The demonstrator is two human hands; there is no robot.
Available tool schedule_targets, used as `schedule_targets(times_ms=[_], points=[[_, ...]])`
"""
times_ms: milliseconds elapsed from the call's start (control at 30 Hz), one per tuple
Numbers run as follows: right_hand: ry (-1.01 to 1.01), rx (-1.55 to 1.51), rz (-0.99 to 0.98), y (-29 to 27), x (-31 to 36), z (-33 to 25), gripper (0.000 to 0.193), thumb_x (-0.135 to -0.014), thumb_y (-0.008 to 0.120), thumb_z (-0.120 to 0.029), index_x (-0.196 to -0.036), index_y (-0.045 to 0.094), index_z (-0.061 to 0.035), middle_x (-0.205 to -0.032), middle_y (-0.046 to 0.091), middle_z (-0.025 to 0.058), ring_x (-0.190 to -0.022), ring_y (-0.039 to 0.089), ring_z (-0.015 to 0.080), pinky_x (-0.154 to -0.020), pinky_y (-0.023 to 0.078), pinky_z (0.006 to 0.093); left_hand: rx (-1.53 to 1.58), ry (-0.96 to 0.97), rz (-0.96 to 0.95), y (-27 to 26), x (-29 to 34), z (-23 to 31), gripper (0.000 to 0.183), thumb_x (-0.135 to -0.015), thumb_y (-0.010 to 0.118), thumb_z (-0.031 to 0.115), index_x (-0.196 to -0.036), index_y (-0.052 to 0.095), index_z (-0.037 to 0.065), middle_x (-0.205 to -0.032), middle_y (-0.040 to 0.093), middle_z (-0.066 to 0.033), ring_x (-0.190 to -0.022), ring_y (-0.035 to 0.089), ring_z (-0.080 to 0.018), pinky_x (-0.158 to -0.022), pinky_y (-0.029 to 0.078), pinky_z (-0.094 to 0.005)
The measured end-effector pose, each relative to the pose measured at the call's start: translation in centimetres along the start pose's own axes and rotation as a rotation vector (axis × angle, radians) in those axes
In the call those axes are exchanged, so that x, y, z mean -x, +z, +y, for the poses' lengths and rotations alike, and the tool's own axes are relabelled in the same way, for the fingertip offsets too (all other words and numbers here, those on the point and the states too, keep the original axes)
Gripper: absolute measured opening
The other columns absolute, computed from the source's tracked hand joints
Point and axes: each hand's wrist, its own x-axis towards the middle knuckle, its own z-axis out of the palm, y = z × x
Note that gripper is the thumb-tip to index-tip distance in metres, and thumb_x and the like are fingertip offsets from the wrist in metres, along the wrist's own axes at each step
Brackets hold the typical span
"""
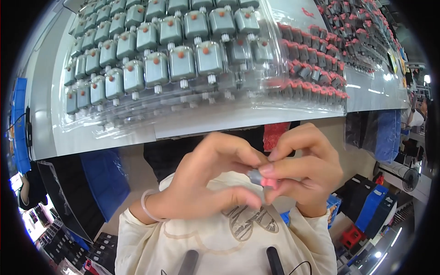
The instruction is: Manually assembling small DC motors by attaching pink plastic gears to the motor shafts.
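Note:
My right hand (305,167) pinches a small grey part with a pink-red piece (267,182) between thumb and fingers, in front of my chest. Close by on its left is my left hand (206,174), slightly blurred, its thumb held apart from its curved fingers. The left fingertips meet the right ones just above the grey part; whether they touch the part itself, I cannot tell. Beyond my hands, on the table (206,123), clear plastic trays hold rows of silver-grey, box-shaped parts (182,62) with white toothed ends and orange dots.
Right of the grey parts stand rows of small dark pieces with pink-red tops (316,57), with more in a further tray (353,32). Blue bins (106,178) flank me below the table edge. A fan (410,178) and a red stool (352,236) are at the right.

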Motion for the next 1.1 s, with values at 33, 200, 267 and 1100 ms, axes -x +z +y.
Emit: schedule_targets(times_ms=[33, 200, 267, 1100], points=[[-0.075, -0.001, -0.017, -0.7, -0.3, 0.3, 0.034, -0.067, 0.077, -0.022, -0.093, 0.069, -0.0019, -0.085, 0.06, 0.0104, -0.071, 0.056, 0.0154, -0.064, 0.047, 0.0281, -0.278, 0.117, -0.108, -0.3, -0.6, 1.4, 0.036, -0.075, 0.073, 0.004, -0.1, 0.049, -0.002, -0.094, 0.06, -0.0175, -0.089, 0.064, -0.0262, -0.079, 0.052, -0.0354], [-0.001, 0.184, 0.038, -7.6, -3.0, 0.2, 0.025, -0.078, 0.068, -0.009, -0.099, 0.064, 0.0031, -0.088, 0.062, 0.0081, -0.076, 0.057, 0.0154, -0.069, 0.047, 0.0254, -1.696, 0.623, 0.158, -0.5, -2.7, 6.2, 0.043, -0.092, 0.049, 0.037, -0.105, 0.063, -0.001, -0.101, 0.064, -0.0141, -0.092, 0.059, -0.0238, -0.08, 0.046, -0.0342], [0.214, 0.266, 0.289, -8.9, -5.4, 2.7, 0.023, -0.077, 0.064, -0.001, -0.1, 0.065, 0.0014, -0.079, 0.061, 0.0062, -0.075, 0.06, 0.0141, -0.069, 0.048, 0.0274, -1.887, 0.477, 0.239, -0.8, -4.3, 5.6, 0.049, -0.089, 0.048, 0.045, -0.113, 0.063, 0.006, -0.116, 0.059, -0.0077, -0.105, 0.051, -0.0223, -0.092, 0.036, -0.0341], [0.249, 0.572, -0.093, -13.7, -11.8, 17.0, 0.015, -0.078, 0.066, -0.013, -0.086, 0.063, -0.0012, -0.078, 0.059, 0.0029, -0.068, 0.051, 0.0106, -0.064, 0.043, 0.0266, -1.494, 0.555, 0.309, -1.5, -5.9, 4.5, 0.042, -0.069, 0.078, 0.02, -0.102, 0.059, 0.003, -0.101, 0.064, -0.012, -0.094, 0.057, -0.0233, -0.083, 0.043, -0.0311]])
